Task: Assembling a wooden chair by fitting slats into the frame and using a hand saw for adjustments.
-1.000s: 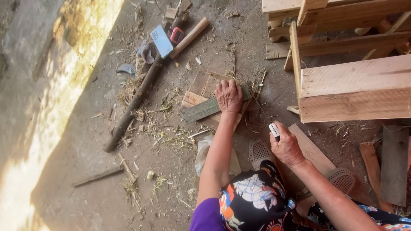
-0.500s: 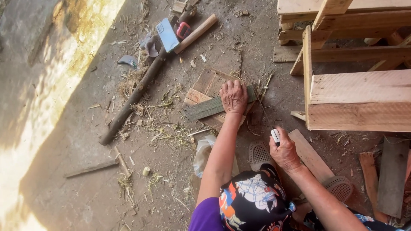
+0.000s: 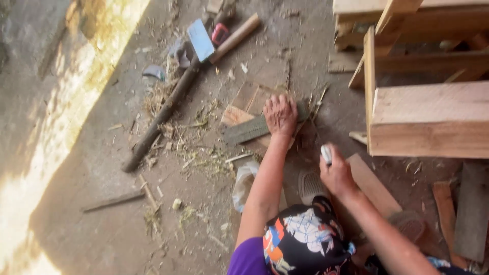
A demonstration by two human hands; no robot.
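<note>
The left hand (image 3: pixel 280 114) is pressed flat, with the fingers spread, on a dark grey-green strip of wood (image 3: pixel 247 131) that lies on the dirt floor (image 3: pixel 91 153); nothing is grasped by it. The strip rests partly over a pale wooden board (image 3: pixel 243 102) and points down to the left. The right hand (image 3: pixel 335 174) is clenched around a small white and dark object (image 3: pixel 326 154), whose top is seen above the fist; its kind cannot be told. This hand is held just above a flat plank (image 3: pixel 374 186), near the left hand but apart from it. A stack of thick timber (image 3: pixel 433 119) is seen to the right. Farther up on the floor a cleaver with a wooden handle (image 3: pixel 219 38) is laid, touching a long dark stick (image 3: pixel 160 117). A patterned head covering (image 3: pixel 303 244) is seen at the bottom edge.
</note>
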